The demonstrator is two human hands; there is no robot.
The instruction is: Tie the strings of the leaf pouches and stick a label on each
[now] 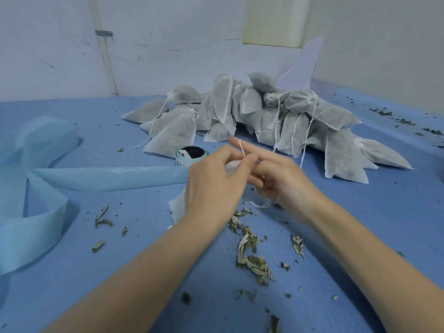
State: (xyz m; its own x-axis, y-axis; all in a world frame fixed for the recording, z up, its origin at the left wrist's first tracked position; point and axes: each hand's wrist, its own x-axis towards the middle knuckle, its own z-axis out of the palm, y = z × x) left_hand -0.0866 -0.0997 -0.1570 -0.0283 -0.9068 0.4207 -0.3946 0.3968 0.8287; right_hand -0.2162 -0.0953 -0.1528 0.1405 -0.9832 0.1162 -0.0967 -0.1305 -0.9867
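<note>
Covering the blue table [360, 248]: leaf crumbs [252, 258]; white wall [168, 44] behind.

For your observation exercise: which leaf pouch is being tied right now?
The pouch under the hands, left and right, apart from the pile; its string loops one right finger.

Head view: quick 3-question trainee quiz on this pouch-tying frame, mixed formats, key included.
1. True or false: the thin white string loops over a right hand finger.
2. The round pale-blue label roll lies: A) behind the left hand; B) on the grey pouch pile.
3. What litters the blue mat by the forearms?

Key: 1 true; 2 A; 3 dried leaf scraps.
</note>
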